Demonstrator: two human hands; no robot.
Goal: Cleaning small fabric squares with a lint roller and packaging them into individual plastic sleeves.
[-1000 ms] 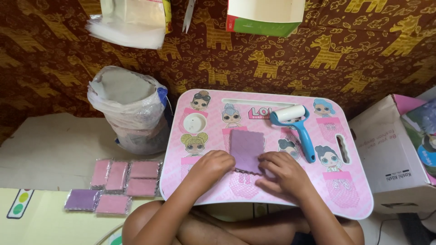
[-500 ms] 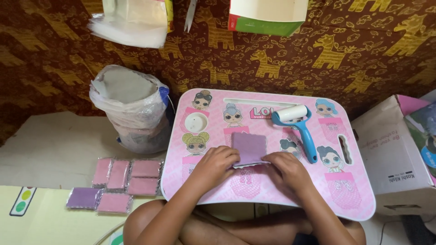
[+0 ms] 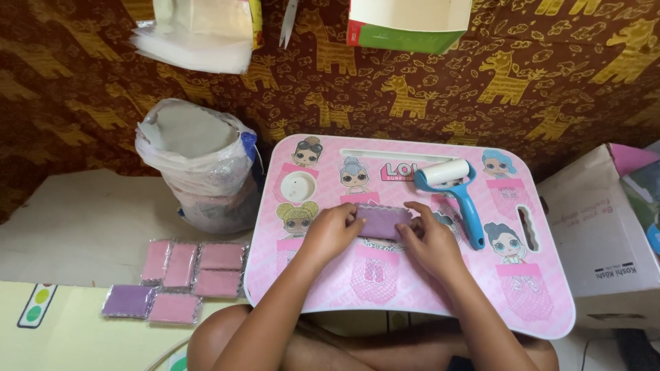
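Head view showed both hands, left hand point(image 3: 335, 229) and right hand point(image 3: 426, 237), gripping a folded purple cloth point(image 3: 380, 221) on a pink lap table point(image 3: 412, 295) over giraffe-print fabric point(image 3: 103, 89)

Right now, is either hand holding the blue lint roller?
No. Both the left hand and right hand grip the purple cloth; the lint roller lies untouched.

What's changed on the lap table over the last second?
The purple cloth has been folded away from the person into a narrower strip, with the left hand and right hand moving up with it, still holding its ends. The lint roller and packets stayed put.
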